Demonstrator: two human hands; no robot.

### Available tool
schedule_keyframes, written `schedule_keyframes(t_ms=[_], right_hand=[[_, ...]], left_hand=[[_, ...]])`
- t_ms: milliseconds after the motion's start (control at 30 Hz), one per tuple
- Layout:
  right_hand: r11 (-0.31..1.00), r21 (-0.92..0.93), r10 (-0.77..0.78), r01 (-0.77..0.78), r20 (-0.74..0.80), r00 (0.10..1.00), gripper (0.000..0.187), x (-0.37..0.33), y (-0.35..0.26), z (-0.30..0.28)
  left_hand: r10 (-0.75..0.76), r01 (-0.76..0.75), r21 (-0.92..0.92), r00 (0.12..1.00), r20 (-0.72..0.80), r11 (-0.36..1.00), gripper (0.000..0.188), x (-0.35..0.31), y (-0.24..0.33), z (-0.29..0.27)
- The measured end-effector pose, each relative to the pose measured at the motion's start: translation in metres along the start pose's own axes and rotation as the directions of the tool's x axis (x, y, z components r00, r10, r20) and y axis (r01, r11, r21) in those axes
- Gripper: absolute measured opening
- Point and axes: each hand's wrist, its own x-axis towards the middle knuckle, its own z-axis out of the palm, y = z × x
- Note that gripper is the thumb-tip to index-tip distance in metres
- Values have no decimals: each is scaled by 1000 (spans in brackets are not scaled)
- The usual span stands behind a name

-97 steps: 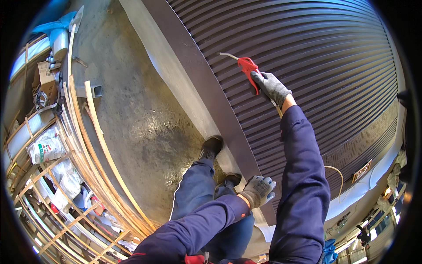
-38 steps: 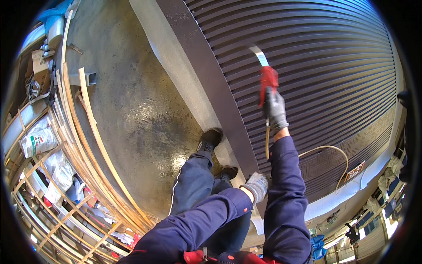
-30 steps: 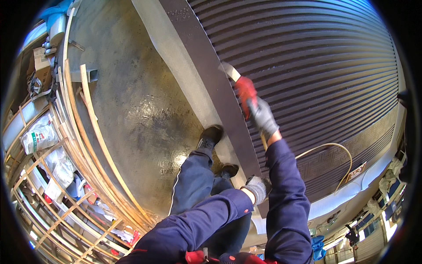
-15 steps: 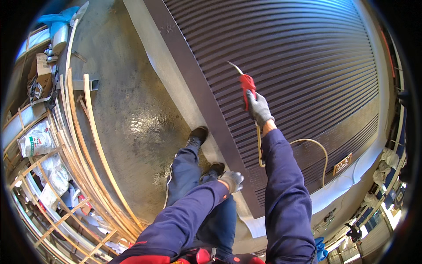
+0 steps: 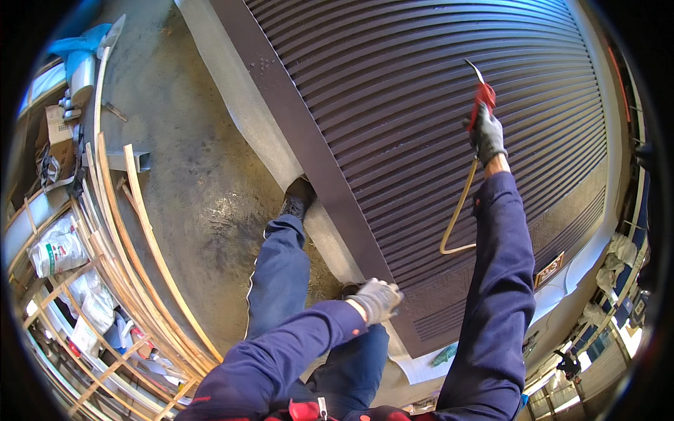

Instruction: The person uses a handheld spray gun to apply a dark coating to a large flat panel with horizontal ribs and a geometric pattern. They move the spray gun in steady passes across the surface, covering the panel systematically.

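My gloved right hand (image 5: 486, 135) is closed round a red air blow gun (image 5: 484, 100) with a thin bent metal nozzle, held over the large dark ribbed panel (image 5: 393, 119). From the gun's grip hangs a yellowish air hose (image 5: 460, 210), which passes behind my right forearm. My gloved left hand (image 5: 379, 300) holds nothing; its fingers are loosely bent and apart, above the panel's plain near border. Small drops or specks show on the panel's left border.
Pale sheeting (image 5: 260, 140) lies under the panel, and my foot (image 5: 300, 196) stands on its edge. Long wooden strips (image 5: 151, 231) and a lattice frame with plastic bags (image 5: 60, 245) fill the left. A cardboard box (image 5: 60, 137) sits farther back. The concrete floor (image 5: 189, 140) looks wet.
My right hand has swung right and farther over the panel with the blow gun. My left hand has shifted slightly right and down, and my view has moved along the panel.
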Motion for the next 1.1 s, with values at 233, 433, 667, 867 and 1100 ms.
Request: schedule_keyframes(t_ms=[233,433,667,867,1100], right_hand=[[940,-289,-91,179,293,952,50,-14,-40,165],[952,-236,-47,195,517,855,45,-53,-43,197],[916,-257,-99,307,596,797,43,-106,-47,238],[998,9,58,-60,124,991,44,-98,-43,158],[932,-303,-62,199,409,911,43,-113,7,191]], left_hand=[[-36,33,-83,999,-32,996,36,3,-38,-26],[-24,24,-61,1000,-7,998,35,7,-39,-44],[-46,30,80,978,204,996,32,15,-32,-69],[-47,47,3,982,181,999,41,12,-29,-68],[-43,-8,206,969,242,979,36,10,-25,-66]])
